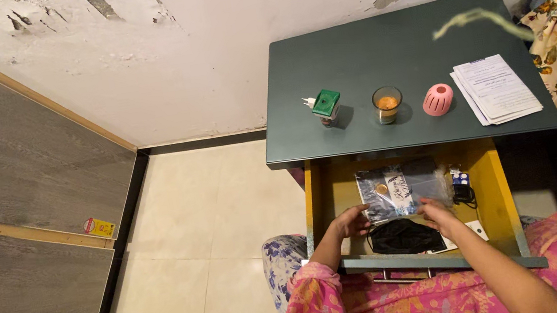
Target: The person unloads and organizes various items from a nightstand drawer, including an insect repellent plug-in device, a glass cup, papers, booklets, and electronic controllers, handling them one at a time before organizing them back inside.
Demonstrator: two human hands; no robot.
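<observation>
From my remote seat, the grey wardrobe panels (pixel 8 219) filled the left of the frame, with pale floor tiles (pixel 210 240) beside them. Right of centre stood the dark green bedside table (pixel 350 43), its yellow-lined drawer (pixel 494 198) pulled open toward the lower middle. On the tabletop, left to right, sat a green-capped plug-in device (pixel 324 105), a small glass candle (pixel 387 103), a pink perforated dome (pixel 438 100) and a stack of papers (pixel 496 88).

Inside the drawer, the left hand (pixel 351 221) rested curled against the left edge of a clear plastic pouch (pixel 401 189), and the right hand (pixel 438 212) lay on its lower right corner, fingers bent; I could not tell whether either was truly pinching it. A black cloth item (pixel 402 236) lay just below the pouch, near the drawer front.

As I judged it, handling the pouch well called for gripping both edges evenly and lifting it flat, clear of the black cloth item and the small dark gadget (pixel 461 188) at the right.
</observation>
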